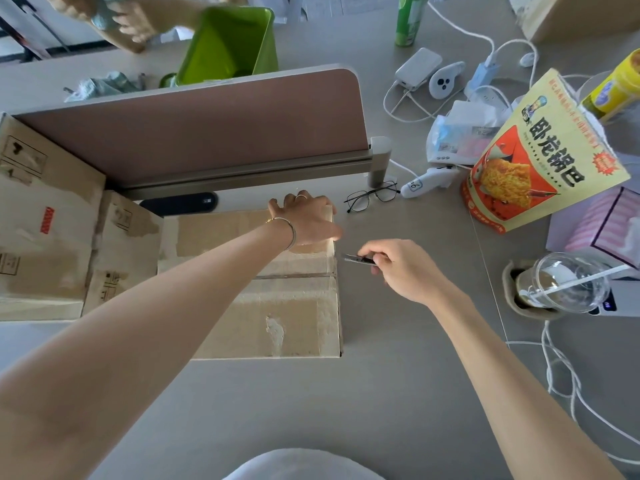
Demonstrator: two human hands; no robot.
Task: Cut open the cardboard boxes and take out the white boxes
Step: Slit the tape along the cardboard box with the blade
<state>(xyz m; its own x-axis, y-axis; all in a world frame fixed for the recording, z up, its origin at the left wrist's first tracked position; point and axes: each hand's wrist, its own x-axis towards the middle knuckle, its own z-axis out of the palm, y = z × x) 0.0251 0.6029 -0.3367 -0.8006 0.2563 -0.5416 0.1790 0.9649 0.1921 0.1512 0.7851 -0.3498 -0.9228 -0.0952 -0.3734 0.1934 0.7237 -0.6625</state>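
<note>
My right hand (405, 268) pinches a small cutter (358, 259), its tip just beside the right edge of the cardboard box (270, 306), level with the taped seam (294, 276). My left hand (306, 220) presses flat, fingers straight, on the box's far right corner. I judge the risk is the blade skidding along the tape toward that bracing hand, or biting too deep into whatever is packed inside. No white boxes show yet; more cartons (45, 220) sit to the left.

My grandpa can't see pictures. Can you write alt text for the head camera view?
A left hand presses on a taped brown cardboard box on a grey desk, while the right hand pinches a small metal cutter beside the box's right edge.
</note>
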